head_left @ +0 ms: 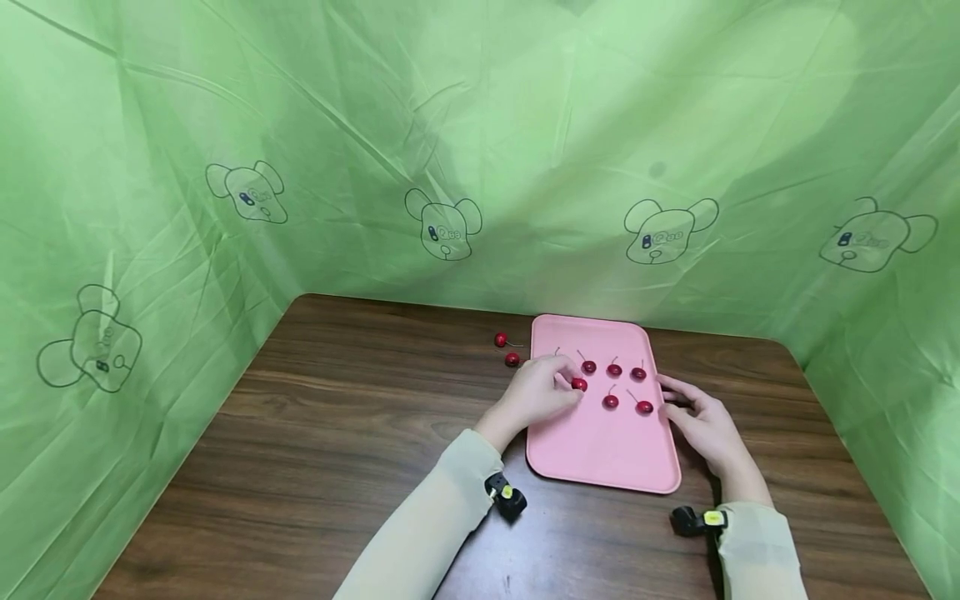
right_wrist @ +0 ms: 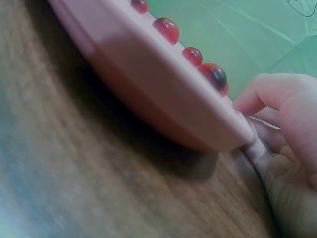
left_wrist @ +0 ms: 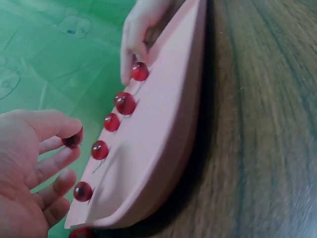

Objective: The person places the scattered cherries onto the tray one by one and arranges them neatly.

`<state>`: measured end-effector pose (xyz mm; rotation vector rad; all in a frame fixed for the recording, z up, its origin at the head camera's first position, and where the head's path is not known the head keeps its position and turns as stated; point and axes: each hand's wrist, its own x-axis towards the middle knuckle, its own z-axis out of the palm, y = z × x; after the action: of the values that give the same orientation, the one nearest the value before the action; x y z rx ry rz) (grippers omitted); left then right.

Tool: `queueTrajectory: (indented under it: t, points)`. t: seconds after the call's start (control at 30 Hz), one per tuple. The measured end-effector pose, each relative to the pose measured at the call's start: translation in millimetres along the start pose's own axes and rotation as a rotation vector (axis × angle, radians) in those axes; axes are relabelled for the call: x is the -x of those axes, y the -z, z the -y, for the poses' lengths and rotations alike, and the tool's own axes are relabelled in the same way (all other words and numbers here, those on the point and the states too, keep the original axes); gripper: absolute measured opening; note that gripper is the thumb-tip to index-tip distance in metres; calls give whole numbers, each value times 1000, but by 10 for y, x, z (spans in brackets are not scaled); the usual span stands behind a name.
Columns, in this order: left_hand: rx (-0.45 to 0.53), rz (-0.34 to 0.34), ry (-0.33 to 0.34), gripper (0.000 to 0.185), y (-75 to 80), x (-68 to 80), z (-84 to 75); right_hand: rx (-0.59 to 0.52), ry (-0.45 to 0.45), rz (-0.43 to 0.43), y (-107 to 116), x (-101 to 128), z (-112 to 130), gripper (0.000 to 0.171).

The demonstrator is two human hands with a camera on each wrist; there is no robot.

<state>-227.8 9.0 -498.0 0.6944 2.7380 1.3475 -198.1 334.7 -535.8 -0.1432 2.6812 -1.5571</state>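
Observation:
A pink tray [head_left: 600, 450] lies on a dark wooden table [head_left: 337, 433] and carries several red cherries with stems [head_left: 614, 369]. My left hand [head_left: 566, 387] reaches over the tray's left part and pinches one cherry [head_left: 579, 384] between thumb and fingers. The left wrist view shows that cherry [left_wrist: 73, 139] at my fingertips [left_wrist: 59, 161], just above the tray [left_wrist: 163, 124]. My right hand [head_left: 678, 398] rests with relaxed fingers against the tray's right edge [right_wrist: 218, 134]; it holds no cherry. Two more cherries [head_left: 501, 339] [head_left: 512, 359] lie on the table left of the tray.
Green sheeting [head_left: 480, 150] printed with cartoon bear heads walls in the table at the back and both sides. Bare wood stretches left of the tray and in front of it. A small black camera sits on each wrist [head_left: 507, 497] [head_left: 693, 521].

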Motion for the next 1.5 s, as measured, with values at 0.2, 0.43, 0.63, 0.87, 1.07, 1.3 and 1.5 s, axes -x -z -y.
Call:
queueTrajectory:
  t: [0.2, 0.43, 0.63, 0.87, 1.07, 1.3, 1.5]
  points:
    - [-90, 25, -11, 13, -94, -38, 2, -2, -13, 3, 6, -16, -29, 54]
    - [-149, 23, -20, 14, -168, -38, 19, 3, -4, 3, 11, 17, 5, 53]
    - [-198, 20, -31, 15, -218, -41, 19, 14, 1, -2, 1, 33, -1, 52]
    - [-234, 29, -25, 14, -238, -48, -4, 18, 3, -7, 1, 19, -4, 53]
    - [-291, 34, -36, 14, -239, -57, -8, 18, 3, -11, 0, 25, 10, 54]
    - [-265, 46, -15, 23, -216, -64, -15, 32, -26, -6, 0, 19, 5, 53]
    - [-143, 15, 37, 30, -119, -79, -13, 34, -22, -4, 3, 15, 19, 53]
